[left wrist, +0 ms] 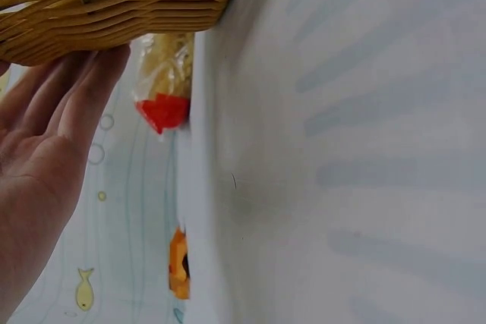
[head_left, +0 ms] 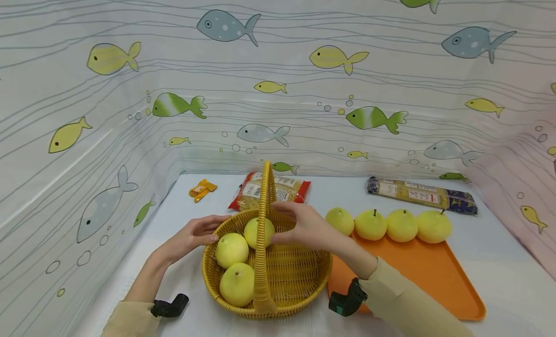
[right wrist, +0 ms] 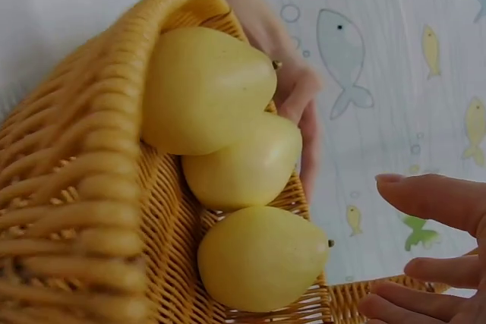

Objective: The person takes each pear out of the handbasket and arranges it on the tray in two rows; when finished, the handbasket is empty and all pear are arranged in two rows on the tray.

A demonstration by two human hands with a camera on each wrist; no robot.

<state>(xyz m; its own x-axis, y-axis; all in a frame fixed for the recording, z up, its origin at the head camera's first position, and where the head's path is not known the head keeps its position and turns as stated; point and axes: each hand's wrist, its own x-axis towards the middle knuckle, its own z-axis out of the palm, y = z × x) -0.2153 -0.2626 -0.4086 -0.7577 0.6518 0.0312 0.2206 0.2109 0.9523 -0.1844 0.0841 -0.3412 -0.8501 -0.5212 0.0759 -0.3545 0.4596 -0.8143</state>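
Note:
A wicker basket (head_left: 299, 279) with a tall arched handle stands before me. Three yellow pears (head_left: 237, 285) lie in its left half, lined up in the right wrist view as well, where the nearest pear (right wrist: 262, 259) shows its stem. My left hand (head_left: 195, 235) rests against the outside of the basket's left rim; the left wrist view shows its fingers (left wrist: 99, 92) extended along the woven wall. Above the basket's far part, just right of the handle, my right hand (head_left: 304, 226) is spread beside the farthest pear (head_left: 252, 231), holding nothing.
Several more pears (head_left: 401, 226) stand in a row at the far edge of an orange tray (head_left: 417, 274) on the right. Behind the basket lies a red-ended pasta bag (head_left: 286, 187). A long noodle pack (head_left: 425, 194) and a small orange packet (head_left: 202, 189) lie farther back.

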